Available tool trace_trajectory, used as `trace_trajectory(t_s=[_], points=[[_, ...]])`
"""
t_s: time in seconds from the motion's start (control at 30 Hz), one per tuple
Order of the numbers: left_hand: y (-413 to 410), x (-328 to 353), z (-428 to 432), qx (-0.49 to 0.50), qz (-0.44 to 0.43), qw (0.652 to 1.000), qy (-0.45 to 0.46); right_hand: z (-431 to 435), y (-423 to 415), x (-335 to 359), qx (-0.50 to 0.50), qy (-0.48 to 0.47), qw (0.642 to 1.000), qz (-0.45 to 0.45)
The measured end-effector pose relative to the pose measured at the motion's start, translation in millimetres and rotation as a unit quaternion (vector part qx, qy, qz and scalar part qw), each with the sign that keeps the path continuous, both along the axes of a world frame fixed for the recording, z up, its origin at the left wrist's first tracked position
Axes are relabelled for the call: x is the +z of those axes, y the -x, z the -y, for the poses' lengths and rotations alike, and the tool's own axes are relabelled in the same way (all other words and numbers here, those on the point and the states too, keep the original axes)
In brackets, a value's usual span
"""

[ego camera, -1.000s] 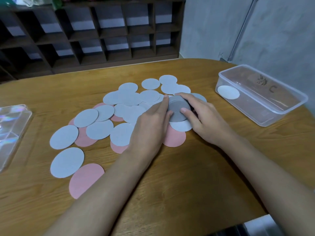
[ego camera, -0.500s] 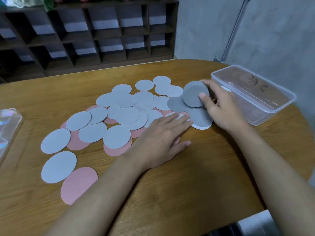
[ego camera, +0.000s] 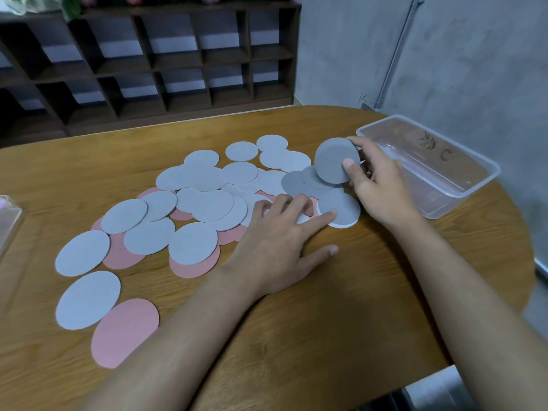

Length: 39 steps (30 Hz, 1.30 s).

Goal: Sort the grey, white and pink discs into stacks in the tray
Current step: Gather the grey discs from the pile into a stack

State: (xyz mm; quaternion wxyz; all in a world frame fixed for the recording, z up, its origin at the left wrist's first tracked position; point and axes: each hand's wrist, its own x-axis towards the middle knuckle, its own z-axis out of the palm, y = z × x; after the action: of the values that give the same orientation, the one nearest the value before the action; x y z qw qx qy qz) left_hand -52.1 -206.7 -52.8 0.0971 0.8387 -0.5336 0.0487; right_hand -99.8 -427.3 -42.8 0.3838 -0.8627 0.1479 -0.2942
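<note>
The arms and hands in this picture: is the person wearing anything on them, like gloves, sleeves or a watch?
Nothing shows. Both forearms are bare right down to the bottom edge of the picture, with no sleeve in sight. The left hand and the right hand wear no gloves, and no ring, watch or bracelet shows on the fingers or wrists. The nails look short and plain.

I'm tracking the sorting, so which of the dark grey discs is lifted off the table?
The dark grey round disc gripped upright by the right hand beside the clear plastic tray; the other dark grey ones lie flat.
</note>
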Motion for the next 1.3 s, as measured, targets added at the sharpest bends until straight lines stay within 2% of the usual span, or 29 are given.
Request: trace_trajectory(t_s=[0.23,0.33,0.4,0.5,0.63,0.77,0.9,1.03,1.3], points=[[-1,0,-2,-0.046,-0.058,0.997,0.022,-2,-1,2,0.011,0.013,1.0,-0.001],[-2,1,0,-0.054,-0.065,0.995,0.06,-2,-2,0,0.021,0.007,1.0,-0.002],[-3,-1,1,-0.061,-0.048,0.993,0.084,-3,-2,-1,0.03,-0.006,1.0,0.001],[-5,-5,0,-0.077,0.022,0.99,0.115,-3,-3,-1,0.045,-0.024,0.999,0.011],[-5,-3,-4,-0.055,0.051,0.975,0.208,-6,-2,0,0.077,-0.04,0.996,0.013],[-4,-1,-9,0.005,-0.05,0.96,0.275,-10,1,2,0.093,-0.046,0.995,0.004],[-6,0,-10,0.083,-0.15,0.915,0.365,-17,3,4,0.106,-0.048,0.993,-0.005],[-9,5,-12,0.152,-0.216,0.874,0.409,-26,3,4,0.13,-0.039,0.991,-0.016],[-11,3,-11,0.201,-0.268,0.83,0.447,-41,2,0,0.17,-0.04,0.984,-0.043]])
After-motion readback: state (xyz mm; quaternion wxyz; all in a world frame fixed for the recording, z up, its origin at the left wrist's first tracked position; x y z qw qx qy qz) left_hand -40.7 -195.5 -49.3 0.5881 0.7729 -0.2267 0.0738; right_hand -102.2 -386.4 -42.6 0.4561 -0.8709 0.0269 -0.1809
